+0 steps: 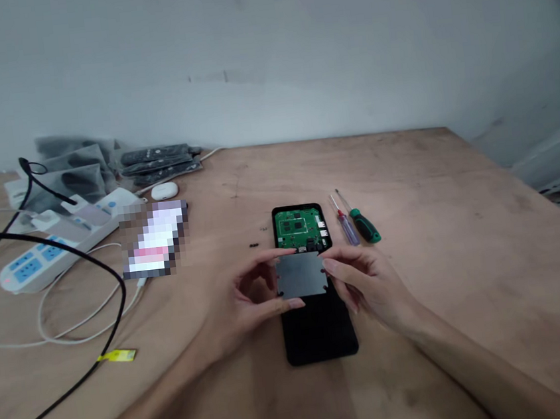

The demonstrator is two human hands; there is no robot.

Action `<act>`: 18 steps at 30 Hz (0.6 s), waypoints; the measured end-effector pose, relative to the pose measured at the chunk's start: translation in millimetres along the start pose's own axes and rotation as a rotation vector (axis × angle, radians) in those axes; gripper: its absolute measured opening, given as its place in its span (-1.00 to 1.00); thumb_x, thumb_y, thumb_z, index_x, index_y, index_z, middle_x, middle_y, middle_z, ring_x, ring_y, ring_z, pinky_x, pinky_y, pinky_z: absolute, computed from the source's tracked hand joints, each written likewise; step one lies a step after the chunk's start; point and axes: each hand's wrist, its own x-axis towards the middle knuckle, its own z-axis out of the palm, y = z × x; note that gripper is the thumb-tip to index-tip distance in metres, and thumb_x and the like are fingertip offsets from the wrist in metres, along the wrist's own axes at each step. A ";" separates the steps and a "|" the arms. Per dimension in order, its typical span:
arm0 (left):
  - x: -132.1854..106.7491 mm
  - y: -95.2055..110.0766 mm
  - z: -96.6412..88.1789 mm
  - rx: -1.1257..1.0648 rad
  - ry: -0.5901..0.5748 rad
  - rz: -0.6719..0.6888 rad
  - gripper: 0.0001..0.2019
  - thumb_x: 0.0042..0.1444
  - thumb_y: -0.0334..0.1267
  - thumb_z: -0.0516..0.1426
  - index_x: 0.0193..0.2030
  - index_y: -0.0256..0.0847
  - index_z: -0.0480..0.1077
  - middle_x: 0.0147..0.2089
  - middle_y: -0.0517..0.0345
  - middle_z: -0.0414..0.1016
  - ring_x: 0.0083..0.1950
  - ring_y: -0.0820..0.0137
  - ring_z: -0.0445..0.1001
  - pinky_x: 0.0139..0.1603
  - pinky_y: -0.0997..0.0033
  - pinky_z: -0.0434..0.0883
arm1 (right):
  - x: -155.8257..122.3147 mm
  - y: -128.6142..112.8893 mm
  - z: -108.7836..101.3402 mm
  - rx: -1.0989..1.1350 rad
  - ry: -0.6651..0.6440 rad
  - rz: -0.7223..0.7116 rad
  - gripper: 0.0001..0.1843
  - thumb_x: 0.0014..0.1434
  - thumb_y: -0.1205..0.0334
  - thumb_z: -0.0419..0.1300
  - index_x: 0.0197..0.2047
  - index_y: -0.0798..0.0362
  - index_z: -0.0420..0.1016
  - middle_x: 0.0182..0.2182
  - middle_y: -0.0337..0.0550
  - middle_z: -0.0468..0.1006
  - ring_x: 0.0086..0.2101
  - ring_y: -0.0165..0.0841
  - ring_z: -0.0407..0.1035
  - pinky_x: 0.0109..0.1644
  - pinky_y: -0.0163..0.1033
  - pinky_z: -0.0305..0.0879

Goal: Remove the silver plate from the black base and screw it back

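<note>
Between my two hands is a thin grey metal plate [301, 275], rectangular, with small notches or tabs along its left and right sides. My left hand [256, 292] grips its left side, thumb along the lower edge and index finger along the top. My right hand [362, 277] pinches the right edge near the upper corner. Beneath and behind the plate stands a black plastic casing [317, 332]. A green circuit board [298, 227] with chips and silver ports sits in its far half. The plate hides the middle of the casing.
Right of the casing lie a clear-handled screwdriver [348, 227] and a green-black screwdriver [364, 224]. Tiny dark screws [254, 245] rest to the left. Farther left are a lit phone [156, 239], a white power strip [30, 266], an earbud case [164, 191], bagged parts [159, 162] and a black cable [111, 274].
</note>
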 end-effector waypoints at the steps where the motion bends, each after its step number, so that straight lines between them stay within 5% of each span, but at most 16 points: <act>1: 0.3 0.0 0.3 0.003 0.000 0.001 -0.37 0.12 -0.18 0.56 0.32 0.05 0.56 0.06 0.05 0.67 0.06 0.19 0.64 0.03 0.22 0.58 | 0.1 -0.7 0.1 -0.010 0.000 -0.001 -0.69 0.41 -0.04 0.40 -0.12 0.07 0.69 -0.73 -0.39 0.40 -0.76 -0.52 0.18 -0.63 -0.37 -0.09; 18: 0.3 -2.1 2.1 -0.032 0.005 -0.004 -0.38 0.11 -0.19 0.56 0.31 0.03 0.57 0.05 0.03 0.66 0.06 0.20 0.65 0.03 0.24 0.62 | 0.5 -3.1 1.4 -0.061 0.018 -0.018 -0.68 0.40 -0.04 0.38 -0.14 0.08 0.69 -0.74 -0.39 0.36 -0.73 -0.51 0.12 -0.59 -0.35 -0.05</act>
